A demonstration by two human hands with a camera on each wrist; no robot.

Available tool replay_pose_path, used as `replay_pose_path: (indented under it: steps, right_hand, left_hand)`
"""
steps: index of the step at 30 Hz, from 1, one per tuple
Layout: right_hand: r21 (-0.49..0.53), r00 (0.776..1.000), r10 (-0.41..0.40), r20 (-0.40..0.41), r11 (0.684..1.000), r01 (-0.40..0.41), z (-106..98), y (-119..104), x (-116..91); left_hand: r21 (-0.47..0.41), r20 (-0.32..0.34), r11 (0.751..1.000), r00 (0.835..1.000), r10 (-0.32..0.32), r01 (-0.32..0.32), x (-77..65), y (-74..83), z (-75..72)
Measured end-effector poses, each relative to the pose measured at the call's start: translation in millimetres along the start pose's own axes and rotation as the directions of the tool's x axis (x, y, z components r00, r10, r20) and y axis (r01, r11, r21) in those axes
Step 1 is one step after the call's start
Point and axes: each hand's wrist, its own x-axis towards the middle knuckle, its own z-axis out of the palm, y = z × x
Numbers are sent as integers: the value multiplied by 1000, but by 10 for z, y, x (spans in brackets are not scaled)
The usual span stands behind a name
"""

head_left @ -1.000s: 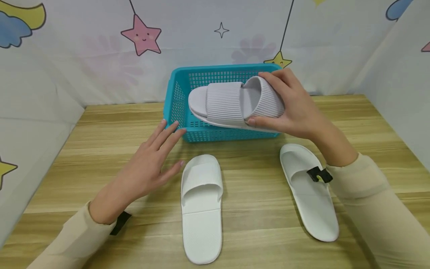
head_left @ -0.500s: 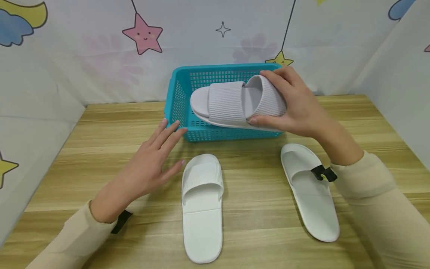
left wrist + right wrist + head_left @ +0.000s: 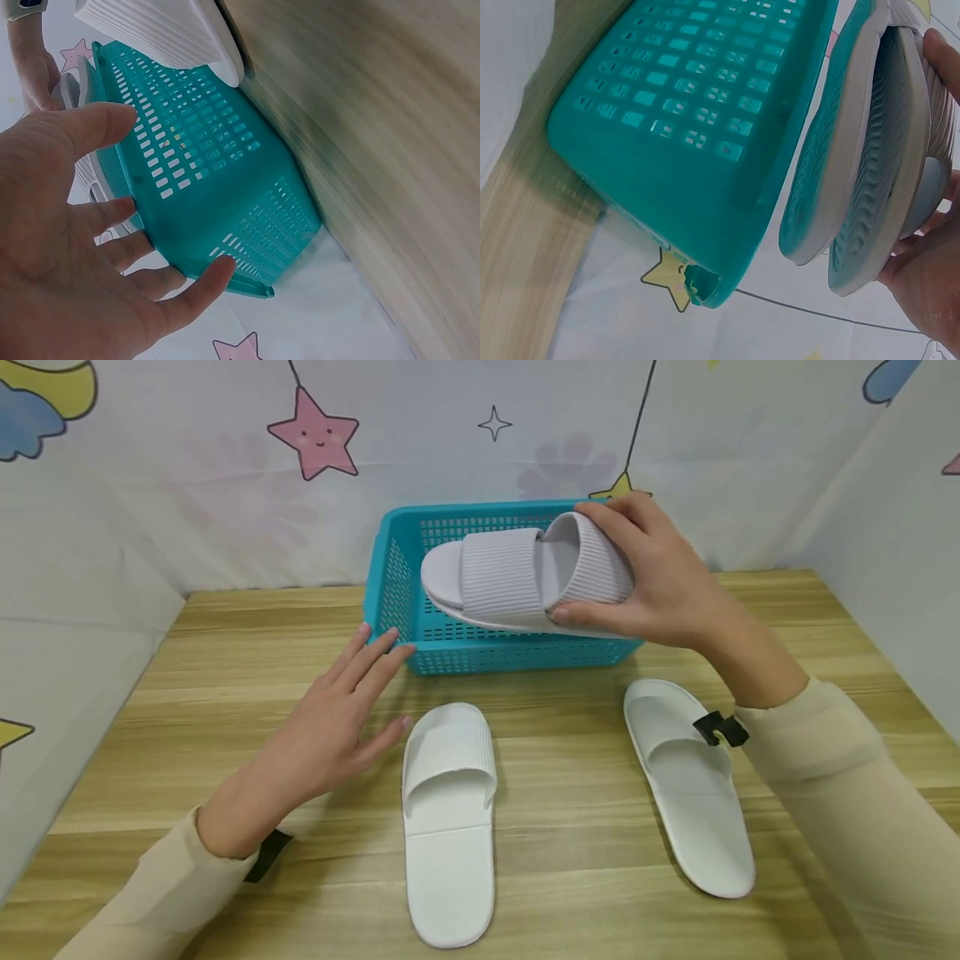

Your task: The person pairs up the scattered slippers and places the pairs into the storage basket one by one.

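Paired pale-grey ribbed slippers (image 3: 501,572) pinched between thumb and fingers of the right hand (image 3: 656,578) above the oblong teal perforated-plastic basket (image 3: 517,657), spread fingers of the left hand (image 3: 318,731) held at its near-left corner; basket transfer judged in hand, steady grip, rim clearance called for.

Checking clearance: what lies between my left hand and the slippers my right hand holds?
In the head view, the near left corner of the turquoise basket lies between the left hand and the held slippers.
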Motion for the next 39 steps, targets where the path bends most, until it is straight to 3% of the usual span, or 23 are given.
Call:
replay_pose_path:
  steps: [14,26,39]
  right_hand:
    - [6,999,10,50,1000,-11,54,85,186]
    - [-10,998,-28,60,1000,29,200,217,295]
    - [-16,996,13,83,1000,-12,307,320,440]
  left_hand:
    - [13,0,1000,1000,16,-16,4,-11,-16]
    - [34,4,999,1000,28,-28,15,-14,-31]
    - [43,9,998,999,36,-36,17,-24,-38]
